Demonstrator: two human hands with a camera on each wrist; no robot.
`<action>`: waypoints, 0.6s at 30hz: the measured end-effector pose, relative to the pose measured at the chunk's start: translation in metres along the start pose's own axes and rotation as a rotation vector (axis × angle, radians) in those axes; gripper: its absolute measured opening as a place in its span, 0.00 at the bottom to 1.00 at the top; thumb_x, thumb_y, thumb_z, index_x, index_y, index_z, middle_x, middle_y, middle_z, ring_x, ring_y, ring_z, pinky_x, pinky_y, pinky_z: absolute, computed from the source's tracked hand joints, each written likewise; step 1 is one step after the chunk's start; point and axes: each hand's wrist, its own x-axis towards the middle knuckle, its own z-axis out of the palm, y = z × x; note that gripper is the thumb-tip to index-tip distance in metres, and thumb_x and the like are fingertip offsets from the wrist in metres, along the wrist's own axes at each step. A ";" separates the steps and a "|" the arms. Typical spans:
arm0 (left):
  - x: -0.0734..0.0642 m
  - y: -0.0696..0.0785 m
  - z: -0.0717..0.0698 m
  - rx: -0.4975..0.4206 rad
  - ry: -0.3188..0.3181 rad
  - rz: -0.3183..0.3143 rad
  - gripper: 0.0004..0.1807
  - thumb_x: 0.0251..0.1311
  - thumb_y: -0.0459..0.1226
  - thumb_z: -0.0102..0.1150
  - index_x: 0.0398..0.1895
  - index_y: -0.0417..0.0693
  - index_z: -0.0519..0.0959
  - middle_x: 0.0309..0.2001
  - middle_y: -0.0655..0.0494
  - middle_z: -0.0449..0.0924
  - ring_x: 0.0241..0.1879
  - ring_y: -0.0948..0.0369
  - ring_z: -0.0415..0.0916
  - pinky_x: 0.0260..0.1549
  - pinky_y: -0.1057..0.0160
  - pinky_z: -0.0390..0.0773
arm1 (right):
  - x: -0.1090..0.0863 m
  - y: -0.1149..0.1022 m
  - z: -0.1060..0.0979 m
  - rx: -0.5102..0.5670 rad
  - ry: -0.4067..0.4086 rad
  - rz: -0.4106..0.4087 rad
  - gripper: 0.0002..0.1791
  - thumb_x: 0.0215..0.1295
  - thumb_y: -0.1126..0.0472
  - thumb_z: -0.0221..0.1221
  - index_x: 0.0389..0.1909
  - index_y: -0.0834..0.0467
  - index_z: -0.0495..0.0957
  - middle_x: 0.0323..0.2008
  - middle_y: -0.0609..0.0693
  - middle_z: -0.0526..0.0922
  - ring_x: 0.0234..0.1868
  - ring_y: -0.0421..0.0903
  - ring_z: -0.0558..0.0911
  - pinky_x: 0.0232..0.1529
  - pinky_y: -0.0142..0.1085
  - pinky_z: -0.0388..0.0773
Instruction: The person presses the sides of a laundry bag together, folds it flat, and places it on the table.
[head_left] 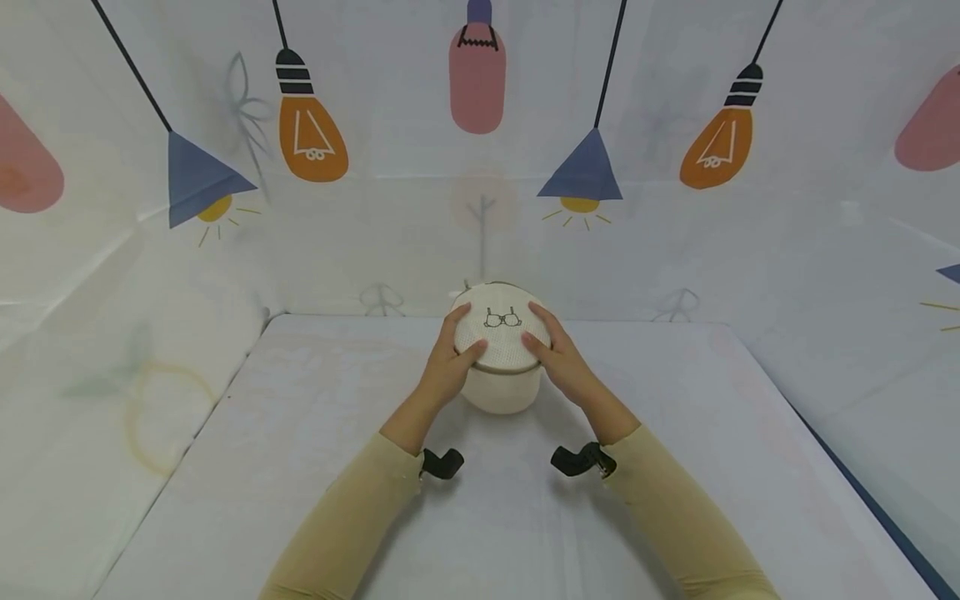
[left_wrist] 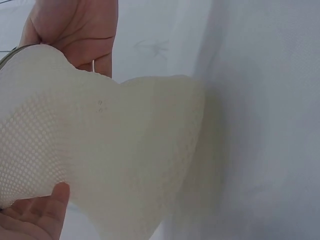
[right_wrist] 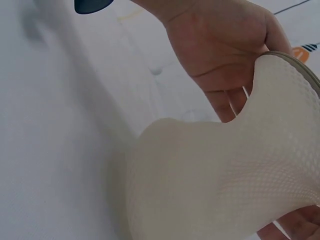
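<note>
A cream mesh laundry bag point(head_left: 501, 393), round with a flat lid, is held up in front of me near the table's far edge. Its lid faces me and bears a small dark bra-shaped print point(head_left: 502, 318). From one side my left hand point(head_left: 448, 358) grips the bag's rim, with the thumb over the lid; my right hand point(head_left: 567, 365) grips the opposite side the same way. Along the lid's edge runs a greenish zip point(right_wrist: 295, 67), seen in the right wrist view. The soft mesh wall point(left_wrist: 135, 140) bulges and dents in the left wrist view.
Beneath the bag spreads a white-covered table point(head_left: 300, 433). White sheeting printed with lamps and bulbs point(head_left: 313, 137) hangs behind it and at the sides. Black wrist mounts point(head_left: 442, 464) jut inward below both hands.
</note>
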 end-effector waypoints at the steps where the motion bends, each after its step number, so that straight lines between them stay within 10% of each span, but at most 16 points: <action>1: 0.000 0.000 0.000 -0.010 0.001 0.008 0.37 0.71 0.41 0.57 0.78 0.53 0.53 0.79 0.45 0.49 0.77 0.49 0.48 0.74 0.48 0.49 | -0.003 -0.005 0.000 0.000 -0.003 0.002 0.36 0.79 0.56 0.49 0.80 0.55 0.45 0.80 0.58 0.40 0.79 0.56 0.41 0.76 0.54 0.42; 18: -0.016 0.035 -0.001 -0.105 0.023 0.107 0.32 0.69 0.29 0.53 0.73 0.32 0.55 0.74 0.32 0.54 0.75 0.41 0.50 0.73 0.45 0.49 | -0.018 -0.035 0.006 -0.016 -0.016 -0.004 0.36 0.79 0.58 0.50 0.80 0.59 0.45 0.79 0.62 0.41 0.79 0.59 0.43 0.75 0.56 0.45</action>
